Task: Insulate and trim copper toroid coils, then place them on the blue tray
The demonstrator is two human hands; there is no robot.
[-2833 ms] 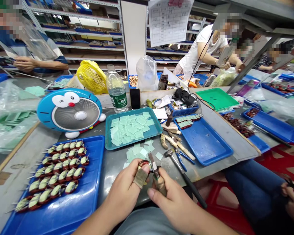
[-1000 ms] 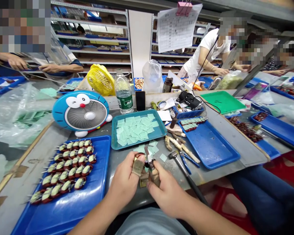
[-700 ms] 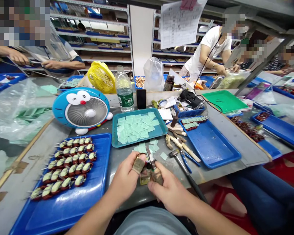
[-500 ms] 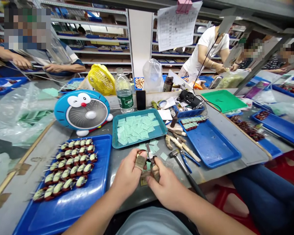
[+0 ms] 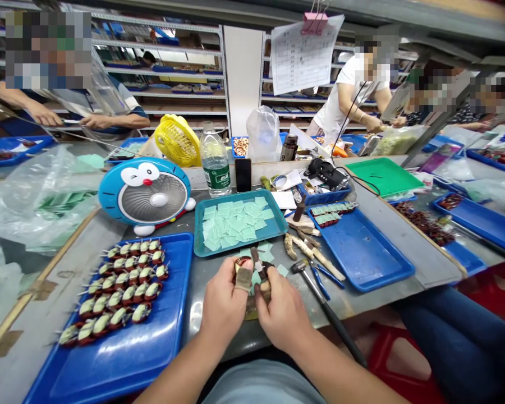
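My left hand [image 5: 224, 306], thumb wrapped in worn tape, is closed round a small copper-wound ring coil [image 5: 242, 262] at the bench's near edge. My right hand [image 5: 280, 313], also taped at the fingertips, grips a slim metal tool [image 5: 256, 259] whose tip rests against the coil. Loose pale green paper squares [image 5: 264, 250] lie just beyond both hands. A teal tray [image 5: 273, 225] of the same squares sits behind them. At the left, a blue tray [image 5: 122, 359] carries several rows of wound coils [image 5: 118, 286].
A hammer [image 5: 324, 311] and blue-handled cutters [image 5: 320, 278] lie right of my hands, beside another blue tray [image 5: 362, 252]. A blue cartoon desk fan [image 5: 145, 193], a water bottle [image 5: 214, 160] and a phone [image 5: 243, 175] stand behind. Other people work at the left and far right.
The view tilted slightly and my hands shifted a little up the bench. They stay together on the coil and tool, with the tool's tip working at the coil.
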